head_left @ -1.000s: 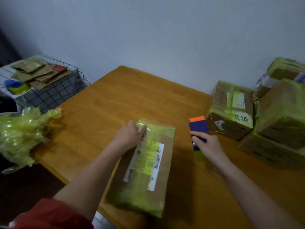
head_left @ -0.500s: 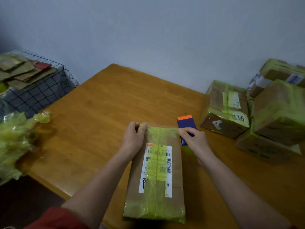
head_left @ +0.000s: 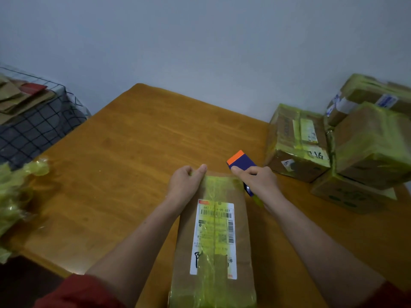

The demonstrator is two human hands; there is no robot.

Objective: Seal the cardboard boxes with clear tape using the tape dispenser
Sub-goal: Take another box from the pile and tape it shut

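We had squared the long brown cardboard box (head_left: 213,241); left grip (head_left: 185,184) held its far end, right grip (head_left: 255,181) brought the blue-orange tape dispenser (head_left: 241,162) there, ready.

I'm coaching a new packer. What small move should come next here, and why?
Probably swing the tape dispenser onto the far end of the box and press tape down there. The right hand grips it just beside the far right corner, while the left hand holds the far left corner.

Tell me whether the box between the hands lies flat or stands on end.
Lying flat: the box lies lengthwise on the table, its broad labelled face turned up.
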